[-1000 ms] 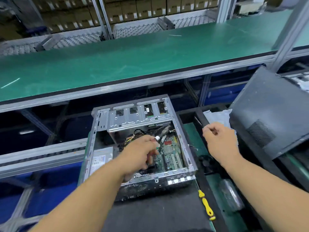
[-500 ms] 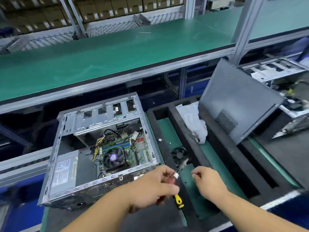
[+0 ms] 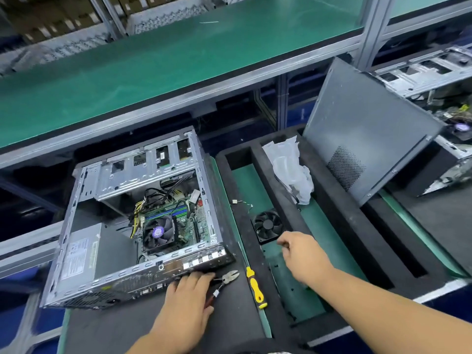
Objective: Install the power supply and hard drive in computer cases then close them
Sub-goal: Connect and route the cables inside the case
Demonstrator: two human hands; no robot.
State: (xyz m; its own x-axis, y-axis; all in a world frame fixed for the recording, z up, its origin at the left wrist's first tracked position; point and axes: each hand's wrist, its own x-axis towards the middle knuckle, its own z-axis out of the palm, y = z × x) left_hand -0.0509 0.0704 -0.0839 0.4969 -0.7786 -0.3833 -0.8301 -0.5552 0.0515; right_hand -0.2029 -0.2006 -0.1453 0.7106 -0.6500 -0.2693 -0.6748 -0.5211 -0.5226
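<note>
Just beyond left hand [image 3: 190, 300], computer case [image 3: 143, 221].

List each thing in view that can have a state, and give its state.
case: open, side panel off
side panel: removed, leaning upright
pliers: flat on the mat, under the left hand
screwdriver: lying free, untouched
loose fan: out of the case, in the tray
right hand: holds nothing, fingers loosely curled
</note>
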